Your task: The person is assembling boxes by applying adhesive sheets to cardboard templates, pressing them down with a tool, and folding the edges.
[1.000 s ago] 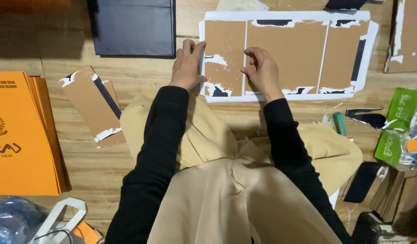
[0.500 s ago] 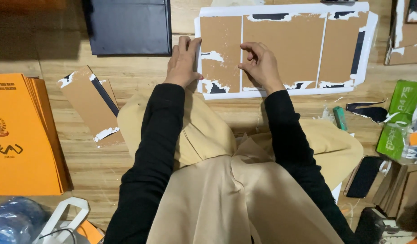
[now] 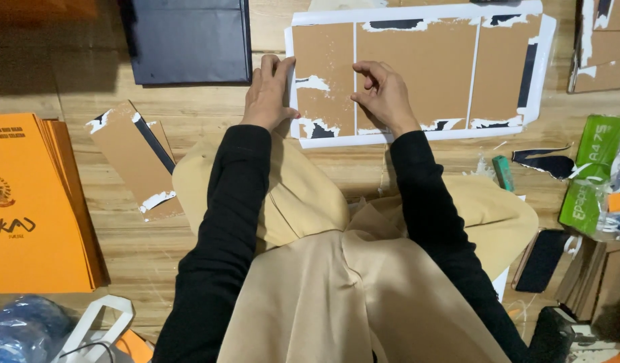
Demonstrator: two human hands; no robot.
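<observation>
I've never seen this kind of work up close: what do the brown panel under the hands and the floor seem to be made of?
The brown panel looks like matte greyboard or cardboard: flat, dull brown, with torn white paper along its edges and creases dividing it. The left hand and right hand press on it. The floor looks like wood or wood-look laminate, with plank seams and grain, slightly glossy.

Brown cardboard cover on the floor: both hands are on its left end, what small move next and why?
Probably press the left hand flat on the brown cardboard cover and run the right hand down the white crease line. The right fingertips already sit curled at that line, the left hand pins the left edge, and torn white paper strips lie near the crease.
</observation>
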